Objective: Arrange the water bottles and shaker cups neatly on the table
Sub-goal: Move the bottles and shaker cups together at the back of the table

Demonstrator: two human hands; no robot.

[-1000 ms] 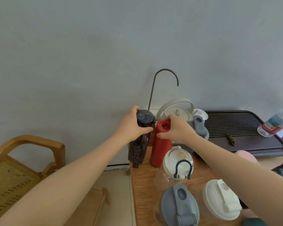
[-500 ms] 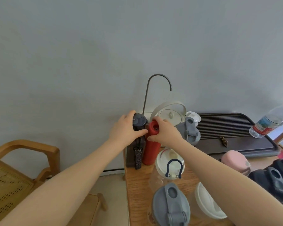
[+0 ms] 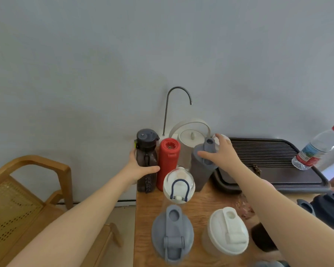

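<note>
A dark smoky bottle (image 3: 146, 151) stands at the table's back left corner, and my left hand (image 3: 138, 169) wraps around its lower body. A red bottle (image 3: 169, 160) stands upright right beside it, free of any hand. My right hand (image 3: 223, 154) grips the lid of a grey shaker cup (image 3: 201, 172) just right of the red bottle. In front stand a clear bottle with a white lid and blue loop (image 3: 178, 186), a grey-lidded shaker (image 3: 172, 232) and a white-lidded shaker (image 3: 228, 230).
A white kettle (image 3: 191, 136) and a curved metal spout (image 3: 178, 95) stand at the back by the wall. A dark slatted tea tray (image 3: 274, 162) fills the right, with a plastic water bottle (image 3: 318, 149) beyond it. Dark lids (image 3: 330, 209) lie at the right edge. A wooden chair (image 3: 27, 189) stands on the left.
My right hand let go of the red bottle and moved right onto the grey shaker cup. My left hand slid from the dark bottle's cap down to its body.
</note>
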